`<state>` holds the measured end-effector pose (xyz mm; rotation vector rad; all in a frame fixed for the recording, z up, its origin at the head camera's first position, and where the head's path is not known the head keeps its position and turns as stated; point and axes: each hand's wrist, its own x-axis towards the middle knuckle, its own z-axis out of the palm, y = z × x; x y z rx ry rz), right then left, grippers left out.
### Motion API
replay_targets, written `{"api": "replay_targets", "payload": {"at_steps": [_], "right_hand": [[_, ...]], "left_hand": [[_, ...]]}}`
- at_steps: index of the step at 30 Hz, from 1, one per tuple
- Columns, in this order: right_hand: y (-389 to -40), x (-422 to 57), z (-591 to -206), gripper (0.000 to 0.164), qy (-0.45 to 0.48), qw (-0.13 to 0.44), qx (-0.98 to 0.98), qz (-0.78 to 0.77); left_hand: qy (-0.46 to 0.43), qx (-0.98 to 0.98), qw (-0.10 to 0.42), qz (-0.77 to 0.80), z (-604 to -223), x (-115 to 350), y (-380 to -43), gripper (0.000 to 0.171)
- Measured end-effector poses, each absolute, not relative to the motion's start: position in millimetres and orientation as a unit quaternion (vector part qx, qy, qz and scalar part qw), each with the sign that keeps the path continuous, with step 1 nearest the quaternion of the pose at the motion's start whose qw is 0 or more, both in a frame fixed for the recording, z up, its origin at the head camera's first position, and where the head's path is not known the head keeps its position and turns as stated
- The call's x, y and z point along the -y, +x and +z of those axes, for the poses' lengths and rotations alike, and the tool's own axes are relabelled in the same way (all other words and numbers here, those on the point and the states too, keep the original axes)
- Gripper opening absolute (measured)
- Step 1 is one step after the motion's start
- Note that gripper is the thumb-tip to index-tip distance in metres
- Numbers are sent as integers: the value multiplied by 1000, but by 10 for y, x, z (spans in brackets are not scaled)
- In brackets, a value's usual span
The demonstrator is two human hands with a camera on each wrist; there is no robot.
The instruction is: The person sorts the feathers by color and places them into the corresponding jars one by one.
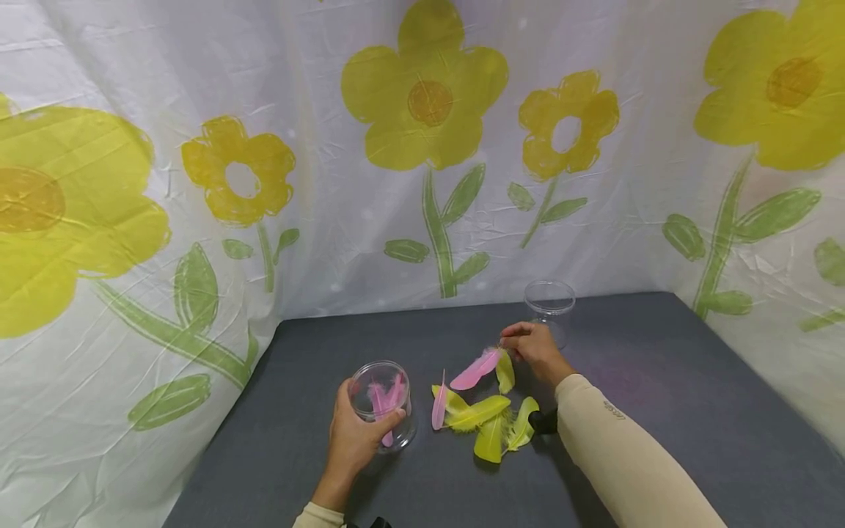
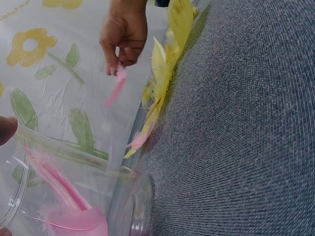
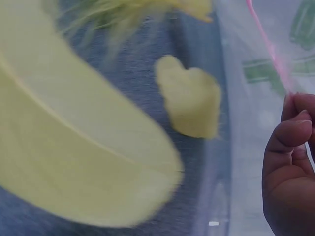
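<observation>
The pink feather [image 1: 474, 369] hangs over the counter [image 1: 277, 440] by its thin end, pinched in the grip of the right hand [image 1: 536, 350], perhaps so its soft part won't bend. The left hand [image 1: 355, 434] curls its grip round the clear jar [image 1: 407, 424], likely for steadiness.

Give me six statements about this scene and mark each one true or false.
1. Yellow feathers lie on the dark table. True.
2. The left hand grips a clear jar. True.
3. That jar contains yellow feathers. False: it contains pink feathers.
4. A second jar stands farther from the person. True.
5. The right hand rests on the table. False: it pinches a pink feather.
6. The backdrop is plain. False: it bears yellow flowers.
</observation>
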<state>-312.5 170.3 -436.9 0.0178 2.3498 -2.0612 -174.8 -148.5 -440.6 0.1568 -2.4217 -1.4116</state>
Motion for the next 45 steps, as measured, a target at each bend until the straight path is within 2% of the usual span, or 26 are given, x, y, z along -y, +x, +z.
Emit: {"api": "replay_targets", "payload": {"at_steps": [15,29,45], "right_hand": [[-3071,-1741,-3879,15,-5,-29,-718,-696],[-2909,-1418,-3364,15,-22,-45,-718,-695],[-2783,-853,-3382,8,-50,-60,-728,-681]], "left_hand": [[48,847,178,-499,-4423,1493,-1756,100],[48,846,178,-500,-4426,1500,-1753,99],[50,847,174,-501,-4418,1496,-1750,100]]}}
